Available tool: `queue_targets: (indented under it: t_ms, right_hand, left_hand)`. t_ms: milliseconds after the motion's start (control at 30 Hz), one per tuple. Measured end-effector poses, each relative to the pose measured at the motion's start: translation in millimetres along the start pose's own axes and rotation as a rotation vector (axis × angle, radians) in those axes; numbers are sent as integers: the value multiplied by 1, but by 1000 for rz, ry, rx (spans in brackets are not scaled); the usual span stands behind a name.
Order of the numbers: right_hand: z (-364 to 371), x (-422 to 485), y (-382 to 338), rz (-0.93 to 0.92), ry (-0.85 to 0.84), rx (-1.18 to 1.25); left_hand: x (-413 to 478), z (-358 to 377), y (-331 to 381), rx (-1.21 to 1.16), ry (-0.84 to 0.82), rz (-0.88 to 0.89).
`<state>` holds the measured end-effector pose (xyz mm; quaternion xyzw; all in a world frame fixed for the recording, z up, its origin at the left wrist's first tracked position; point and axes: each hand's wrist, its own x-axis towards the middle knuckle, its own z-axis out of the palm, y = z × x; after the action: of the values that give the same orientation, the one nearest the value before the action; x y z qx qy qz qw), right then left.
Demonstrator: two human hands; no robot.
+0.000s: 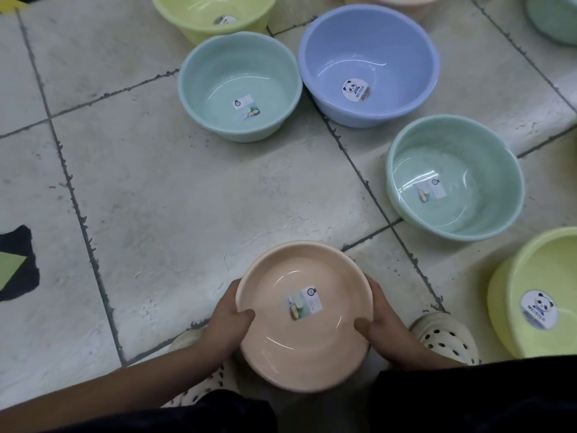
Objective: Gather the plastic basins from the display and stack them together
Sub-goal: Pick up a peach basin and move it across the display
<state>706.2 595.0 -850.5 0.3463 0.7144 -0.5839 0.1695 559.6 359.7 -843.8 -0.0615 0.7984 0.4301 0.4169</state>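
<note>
I hold a peach basin (299,339) above the floor near my feet. My left hand (229,314) grips its left rim and my right hand (379,317) grips its right rim, thumbs inside. On the tiled floor ahead stand a pale teal basin (218,73), a larger blue basin (390,42) with a panda sticker, and a second teal basin (487,151) to the right. A yellow-green basin (193,14) sits at the far top, and another yellow-green one (537,276) lies at the right edge.
A peach basin (402,1) and a green basin (552,20) are cut off by the top edge. My two spotted white shoes (446,335) stand under the held basin. A black and green floor marking (18,260) lies at the left.
</note>
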Motion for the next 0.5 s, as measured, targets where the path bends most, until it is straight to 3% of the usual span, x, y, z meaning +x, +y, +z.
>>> queue_targets:
  t_ms: [100, 367, 500]
  right_hand:
    - [10, 23, -19, 22, 110, 54]
    - [11, 99, -144, -32, 166, 131]
    - [18, 129, -209, -19, 180, 411]
  left_hand:
    - [18, -6, 18, -87, 86, 5]
    - [62, -71, 96, -370, 221, 22]
    - [78, -118, 140, -471, 263, 87]
